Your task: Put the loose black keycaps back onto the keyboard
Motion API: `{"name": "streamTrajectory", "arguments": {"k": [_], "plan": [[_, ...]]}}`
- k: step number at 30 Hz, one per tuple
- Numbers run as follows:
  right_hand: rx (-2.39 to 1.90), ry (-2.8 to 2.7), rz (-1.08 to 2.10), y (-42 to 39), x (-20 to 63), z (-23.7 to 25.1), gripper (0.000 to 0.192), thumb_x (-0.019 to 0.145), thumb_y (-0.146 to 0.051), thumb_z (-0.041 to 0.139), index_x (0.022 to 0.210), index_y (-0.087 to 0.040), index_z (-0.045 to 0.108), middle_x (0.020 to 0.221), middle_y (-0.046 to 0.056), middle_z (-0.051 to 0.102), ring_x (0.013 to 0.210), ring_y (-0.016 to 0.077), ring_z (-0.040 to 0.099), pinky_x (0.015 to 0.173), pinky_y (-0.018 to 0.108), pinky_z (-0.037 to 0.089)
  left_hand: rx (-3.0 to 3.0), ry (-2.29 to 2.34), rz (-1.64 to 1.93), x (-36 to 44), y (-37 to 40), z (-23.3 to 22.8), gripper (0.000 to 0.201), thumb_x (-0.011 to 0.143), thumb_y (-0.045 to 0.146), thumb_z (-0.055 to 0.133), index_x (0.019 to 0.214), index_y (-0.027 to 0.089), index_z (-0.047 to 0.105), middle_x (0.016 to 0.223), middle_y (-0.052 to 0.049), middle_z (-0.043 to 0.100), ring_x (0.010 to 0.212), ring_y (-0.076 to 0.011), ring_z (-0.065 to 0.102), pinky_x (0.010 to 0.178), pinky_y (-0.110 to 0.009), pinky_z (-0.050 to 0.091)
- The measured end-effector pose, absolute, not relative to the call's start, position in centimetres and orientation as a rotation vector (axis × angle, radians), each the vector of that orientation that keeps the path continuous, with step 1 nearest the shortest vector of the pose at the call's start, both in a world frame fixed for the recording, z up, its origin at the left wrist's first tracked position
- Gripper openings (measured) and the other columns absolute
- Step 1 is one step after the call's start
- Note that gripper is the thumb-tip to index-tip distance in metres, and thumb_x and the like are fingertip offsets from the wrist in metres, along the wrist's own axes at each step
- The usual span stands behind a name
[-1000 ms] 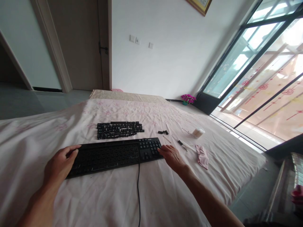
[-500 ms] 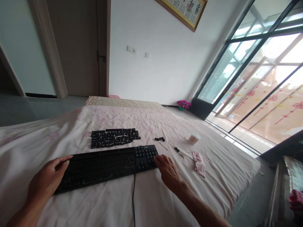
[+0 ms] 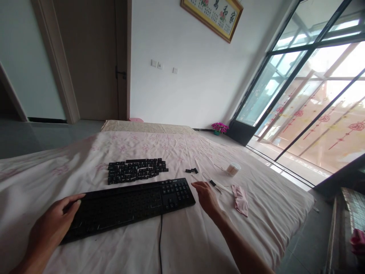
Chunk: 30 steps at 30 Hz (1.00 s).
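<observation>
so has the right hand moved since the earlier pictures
Yes: the right hand has shifted slightly rightward, toward the pink cloth, and is now off the right end of the keyboard.

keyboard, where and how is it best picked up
Probably by both short ends, from left and right, thumbs on top, fingers beneath: the keyboard is long and flat. The left hand holds its left end; its right end is uncovered, beside the right hand. The cable leaves the near long edge, so avoid that.
</observation>
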State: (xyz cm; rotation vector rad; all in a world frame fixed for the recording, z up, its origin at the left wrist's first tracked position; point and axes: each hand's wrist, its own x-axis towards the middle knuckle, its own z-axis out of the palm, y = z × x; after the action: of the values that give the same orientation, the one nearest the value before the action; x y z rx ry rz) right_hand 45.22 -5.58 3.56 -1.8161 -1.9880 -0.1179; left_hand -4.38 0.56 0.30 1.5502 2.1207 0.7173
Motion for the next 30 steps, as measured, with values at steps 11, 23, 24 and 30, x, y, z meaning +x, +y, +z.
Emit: {"name": "streamTrajectory", "arguments": {"k": [11,23,24,30], "plan": [[-2.167,-2.002,-0.265,4.0,46.8,4.6,0.026,0.091,-0.025,0.054,0.108,-0.029,0.072,0.115,0.004,0.065,0.108,0.0213,0.049,0.088,0.030,0.037,1.539,2.120,0.706,-4.4,0.4,0.4,0.041,0.085,0.050,0.040,0.111,0.032,0.065,0.109,-0.003,0.069,0.091,-0.0266,0.065,0.078,-0.035,0.046],[-2.183,-2.346,-0.505,7.1,46.0,4.7,0.023,0.089,-0.015,0.051,0.087,-0.019,0.073,0.098,0.010,0.068,0.106,0.0233,0.047,0.086,0.034,0.031,1.530,2.129,0.666,-4.2,0.4,0.8,0.044,0.087,0.049,0.038,0.120,0.031,0.060,0.109,-0.002,0.069,0.095,-0.0238,0.064,0.077,-0.031,0.044],[-2.174,-2.369,-0.515,7.2,45.9,4.7,0.023,0.089,-0.015,0.050,0.087,-0.018,0.072,0.098,0.010,0.069,0.106,0.0233,0.048,0.087,0.034,0.031,1.530,2.131,0.656,-4.2,0.4,0.8,0.044,0.087,0.049,0.038,0.121,0.031,0.060,0.110,-0.002,0.069,0.095,-0.0239,0.064,0.078,-0.031,0.044],[-2.163,-2.450,-0.572,7.3,45.6,4.3,0.024,0.089,-0.008,0.046,0.094,-0.014,0.069,0.099,0.014,0.069,0.100,0.0231,0.054,0.084,0.033,0.032,1.504,2.150,0.629,-3.9,0.2,1.1,0.043,0.087,0.051,0.037,0.119,0.033,0.060,0.113,-0.002,0.066,0.096,-0.0236,0.062,0.081,-0.031,0.042]]}}
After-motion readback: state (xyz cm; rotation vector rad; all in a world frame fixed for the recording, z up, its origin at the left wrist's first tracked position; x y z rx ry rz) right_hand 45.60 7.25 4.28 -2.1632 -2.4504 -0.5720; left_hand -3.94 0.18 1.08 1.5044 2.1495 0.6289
